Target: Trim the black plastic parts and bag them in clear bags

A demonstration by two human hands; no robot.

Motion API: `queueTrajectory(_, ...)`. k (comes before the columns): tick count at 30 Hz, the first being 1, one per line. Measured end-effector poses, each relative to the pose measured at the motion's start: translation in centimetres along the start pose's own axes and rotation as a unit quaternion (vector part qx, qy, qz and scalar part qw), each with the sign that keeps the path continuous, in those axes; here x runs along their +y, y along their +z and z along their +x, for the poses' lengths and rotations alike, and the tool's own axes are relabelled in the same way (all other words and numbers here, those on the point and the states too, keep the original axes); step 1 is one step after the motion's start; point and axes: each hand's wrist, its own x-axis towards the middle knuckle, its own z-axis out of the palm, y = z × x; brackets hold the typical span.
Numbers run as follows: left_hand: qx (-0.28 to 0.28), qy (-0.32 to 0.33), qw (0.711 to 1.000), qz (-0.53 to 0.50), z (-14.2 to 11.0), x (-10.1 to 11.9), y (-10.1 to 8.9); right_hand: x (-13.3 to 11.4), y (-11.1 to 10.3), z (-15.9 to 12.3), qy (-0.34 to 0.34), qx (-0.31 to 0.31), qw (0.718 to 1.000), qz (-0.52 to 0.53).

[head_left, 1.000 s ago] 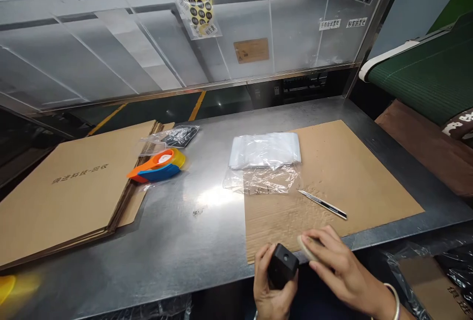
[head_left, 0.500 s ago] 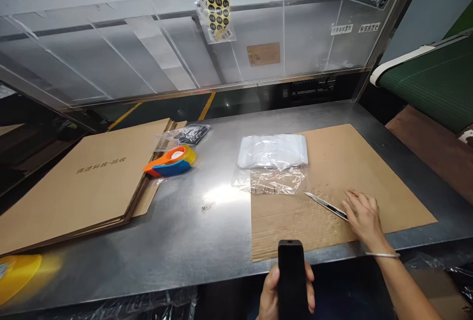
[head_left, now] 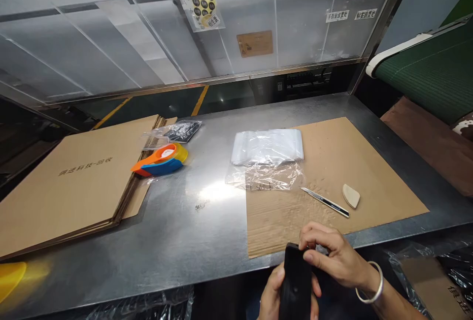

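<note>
Your left hand (head_left: 271,295) is curled round a smooth black device (head_left: 296,280) at five o'clock, likely steadying it; your right hand (head_left: 330,256) touches its top with bent fingers, whether pinching can't be told. Beyond, the shiny metal desk (head_left: 173,241) carries flat brown cardboard (head_left: 377,162), probably protective, holding a slim knife (head_left: 325,202) and, at the knife's three o'clock, a cream wedge (head_left: 351,196).

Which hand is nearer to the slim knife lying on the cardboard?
Right. The right hand is just below the knife in the picture, at the top of the black object; the left hand, gripping that object, is farther off, down and left.
</note>
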Motion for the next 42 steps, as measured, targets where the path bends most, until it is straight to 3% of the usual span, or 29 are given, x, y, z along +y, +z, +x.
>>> queueTrajectory(5, 0.036, -0.013, 0.999, -0.004, -0.2, -0.1, -0.1, 0.2, -0.1, 0.0, 0.014, 0.001, 1.0, -0.005)
queueTrajectory(13, 0.091, -0.12, 0.987, -0.064, 0.2, 0.5, 0.0, 1.3, 0.2, -0.1, 0.046, 0.049, 0.996, -0.062)
queueTrajectory(17, 0.218, -0.036, 0.969, -0.11, 0.9, 2.4, 0.8, 4.2, -1.2, -0.2, 0.104, 0.188, 0.946, -0.242)
queueTrajectory(20, 0.287, 0.021, 0.95, -0.12, 1.3, 3.6, 1.4, 7.1, -3.1, 0.3, 0.108, 0.254, 0.905, -0.323)
queueTrajectory(25, 0.339, 0.047, 0.931, -0.127, 1.6, 4.4, 2.0, 10.5, -4.4, 1.4, 0.11, 0.238, 0.863, -0.433)
queueTrajectory(30, 0.373, 0.076, 0.916, -0.126, 1.3, 4.6, 1.9, 10.9, -3.8, 1.6, 0.125, 0.229, 0.841, -0.474)
queueTrajectory(34, 0.385, 0.131, 0.908, -0.099, 1.0, 4.8, 1.6, 8.9, -3.1, 0.6, 0.127, 0.241, 0.851, -0.449)
queueTrajectory(36, 0.393, 0.147, 0.903, -0.086, 0.9, 4.9, 1.5, 6.9, -2.1, -0.3, 0.129, 0.225, 0.878, -0.403)
queueTrajectory(39, 0.402, 0.161, 0.897, -0.084, 1.0, 5.0, 1.3, 3.1, 0.2, -1.5, 0.147, 0.118, 0.954, -0.232)
queueTrajectory(42, 0.403, 0.208, 0.888, -0.075, 1.1, 5.2, 1.2, -0.1, 2.3, -2.1, 0.136, -0.018, 0.982, -0.13)
